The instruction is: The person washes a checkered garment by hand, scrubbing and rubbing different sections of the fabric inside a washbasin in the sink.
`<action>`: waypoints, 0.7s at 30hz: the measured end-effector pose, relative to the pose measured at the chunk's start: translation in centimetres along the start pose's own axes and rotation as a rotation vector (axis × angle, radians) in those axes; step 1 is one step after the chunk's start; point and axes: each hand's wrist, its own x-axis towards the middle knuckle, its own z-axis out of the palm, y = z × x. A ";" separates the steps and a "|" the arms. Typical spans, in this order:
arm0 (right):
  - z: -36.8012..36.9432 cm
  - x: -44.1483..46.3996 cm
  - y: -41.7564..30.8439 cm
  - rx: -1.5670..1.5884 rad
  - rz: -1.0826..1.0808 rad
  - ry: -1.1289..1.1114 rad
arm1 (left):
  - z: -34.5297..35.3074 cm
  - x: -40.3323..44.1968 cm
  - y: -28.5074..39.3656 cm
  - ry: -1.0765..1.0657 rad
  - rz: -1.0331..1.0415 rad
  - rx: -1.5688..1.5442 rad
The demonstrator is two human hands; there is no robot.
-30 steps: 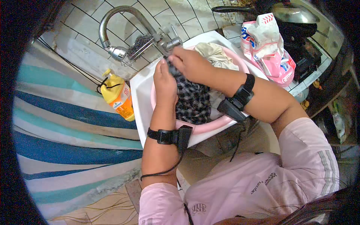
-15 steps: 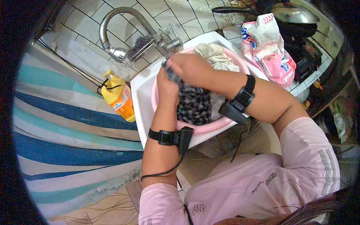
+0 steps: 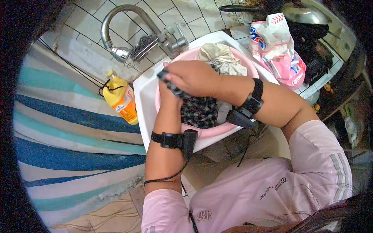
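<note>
A black-and-grey checked cloth garment (image 3: 199, 112) hangs down into a pink basin (image 3: 253, 66) standing in a white sink. My right hand (image 3: 192, 77) is closed around a gathered fold of the garment, which shows under its fingers. Just below and partly behind it, my left hand (image 3: 168, 93) is pressed against the same cloth. Most of the left fingers are hidden by the right hand, but the hand appears to grip the fabric. Cream-coloured cloth (image 3: 223, 58) lies bunched at the back of the basin.
The sink (image 3: 144, 116) has a curved metal faucet (image 3: 130, 9) and a wire rack (image 3: 147, 50) behind it. A yellow bottle (image 3: 120, 99) stands at left. At right are a pink-and-white detergent bag (image 3: 274, 48) and a lidded pan (image 3: 305, 14). A striped curtain (image 3: 77, 128) hangs left.
My right hand has shifted left across my left hand, and a fold of checked cloth now shows more along its fingers. The view has moved slightly.
</note>
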 end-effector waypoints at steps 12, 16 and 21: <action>0.0 1.2 3.3 -0.020 0.291 0.000 | 1.1 -0.9 0.7 -0.019 0.214 0.535; -0.2 0.5 1.5 0.023 0.173 -0.018 | 1.8 -1.3 1.3 0.066 0.260 0.487; -0.6 0.3 0.4 0.113 -0.250 0.041 | 0.0 -0.2 2.1 0.263 0.370 0.602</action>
